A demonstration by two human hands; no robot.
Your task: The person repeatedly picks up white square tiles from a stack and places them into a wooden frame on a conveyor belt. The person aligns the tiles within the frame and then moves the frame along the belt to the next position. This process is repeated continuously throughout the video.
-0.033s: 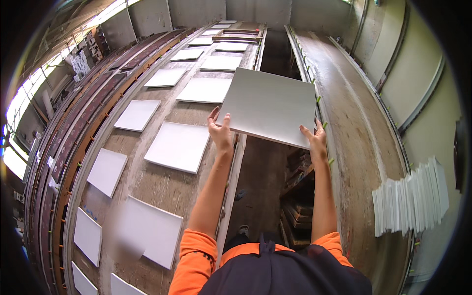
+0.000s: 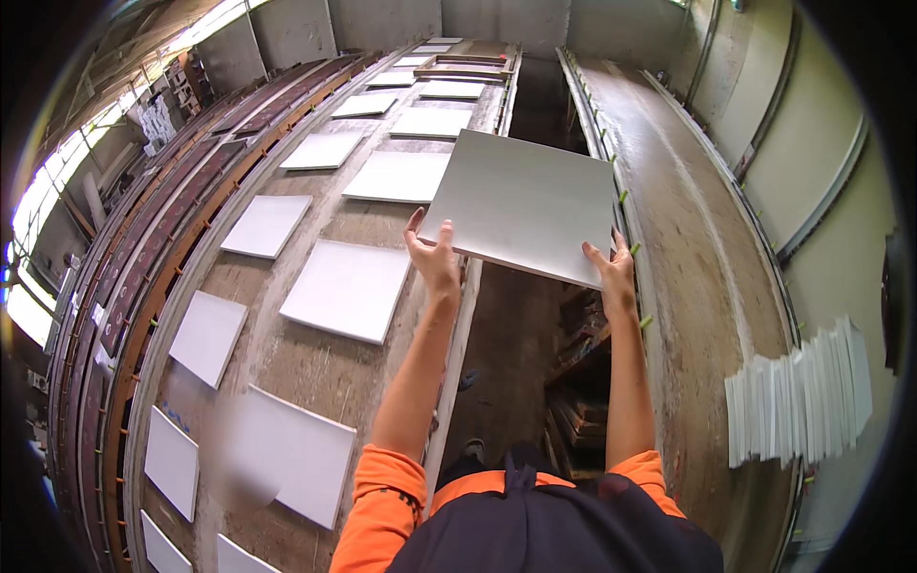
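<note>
A flat white rectangular panel (image 2: 530, 205), much like a blank stretched canvas, is held up in front of me, tilted, over the gap between two long tables. My left hand (image 2: 435, 253) grips its near left corner, thumb on the face and fingers behind the edge. At the near right corner my right hand (image 2: 614, 263) holds it the same way, with the fingers partly hidden. Several similar white panels lie in two rows on the left table (image 2: 258, 334), the closest being a large panel (image 2: 346, 289) left of my left forearm.
A row of thin white panels (image 2: 798, 396) stands on edge on the right table (image 2: 688, 239). Toward the far end of the left table lies a wooden frame (image 2: 463, 67). Shelves with stacked boards (image 2: 578, 420) sit below the right table. Green clips (image 2: 623, 197) line its edge.
</note>
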